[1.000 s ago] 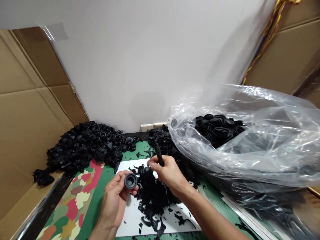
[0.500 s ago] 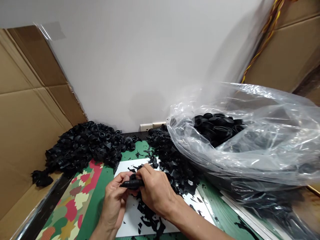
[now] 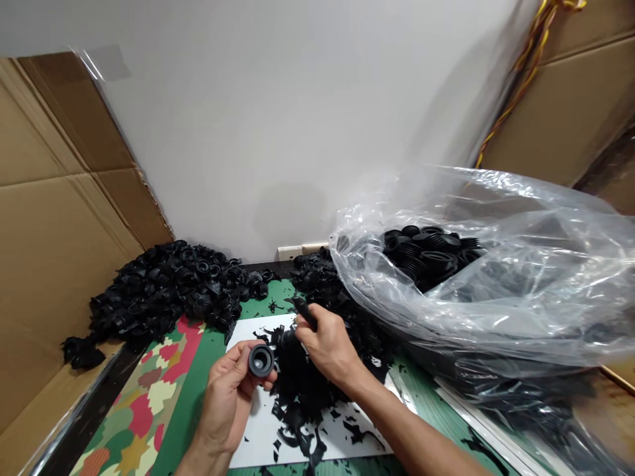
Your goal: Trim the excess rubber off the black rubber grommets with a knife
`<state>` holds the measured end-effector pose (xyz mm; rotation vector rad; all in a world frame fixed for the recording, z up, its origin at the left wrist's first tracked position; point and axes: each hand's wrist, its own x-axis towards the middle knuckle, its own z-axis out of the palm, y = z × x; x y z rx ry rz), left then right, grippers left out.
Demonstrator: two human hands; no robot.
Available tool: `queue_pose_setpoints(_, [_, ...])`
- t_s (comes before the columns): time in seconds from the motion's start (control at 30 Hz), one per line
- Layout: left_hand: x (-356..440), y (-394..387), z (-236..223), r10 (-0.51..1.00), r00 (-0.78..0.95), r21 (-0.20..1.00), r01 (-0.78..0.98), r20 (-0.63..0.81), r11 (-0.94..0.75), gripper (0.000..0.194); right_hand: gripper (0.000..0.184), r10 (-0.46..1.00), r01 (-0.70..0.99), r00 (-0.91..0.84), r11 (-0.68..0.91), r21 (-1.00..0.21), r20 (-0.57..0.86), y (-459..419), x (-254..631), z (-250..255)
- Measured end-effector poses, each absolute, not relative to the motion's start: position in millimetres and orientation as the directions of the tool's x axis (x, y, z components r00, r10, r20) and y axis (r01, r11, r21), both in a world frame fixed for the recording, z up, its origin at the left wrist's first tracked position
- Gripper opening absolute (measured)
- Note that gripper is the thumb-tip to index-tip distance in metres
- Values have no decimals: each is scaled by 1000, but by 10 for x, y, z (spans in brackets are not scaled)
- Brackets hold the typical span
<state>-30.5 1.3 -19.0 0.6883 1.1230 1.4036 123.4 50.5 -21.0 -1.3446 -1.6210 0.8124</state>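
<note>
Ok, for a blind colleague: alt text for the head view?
Two hands work over a white sheet heaped with black rubber scraps: the left hand holds a round black rubber fitting, the right hand pinches a black strip. A clear plastic bag of similar parts lies beside them.

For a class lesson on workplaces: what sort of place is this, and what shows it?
Probably a small workshop trimming moulded parts by hand: a plastic bag of black ribbed parts, a heap of them against cardboard, and black trimmings on a white board.
</note>
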Motion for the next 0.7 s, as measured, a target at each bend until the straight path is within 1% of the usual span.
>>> queue_pose_setpoints(0.1, [-319,9,-201,966,-164,899,-424,-198,112,23,14,982,244,-6,186,-952,190,561,1287,-206])
queue_pose_setpoints(0.27, [-336,13,-204,971,-148,892,-440,-187,104,22,18,989,87,0,149,-985,149,560,1298,-199])
queue_pose_setpoints(0.4, [-333,12,-188,970,-148,890,-442,-195,111,24,32,995,-47,0,96,-994,97,574,1313,-215])
queue_pose_setpoints(0.47, [-328,9,-184,970,-150,890,-443,-193,108,26,29,993,-44,-15,115,-992,116,560,1314,-196])
queue_pose_setpoints(0.53, [-324,7,-187,969,-157,891,-442,-192,105,27,22,981,13,-79,181,-983,180,517,1301,-159])
queue_pose_setpoints(0.6, [-324,7,-193,968,-163,890,-444,-191,101,26,18,946,107,-175,295,-950,274,452,1270,-128])
queue_pose_setpoints(0.7, [-326,4,-198,971,-144,885,-454,-188,104,24,13,865,266,-292,483,-834,408,356,1204,-130])
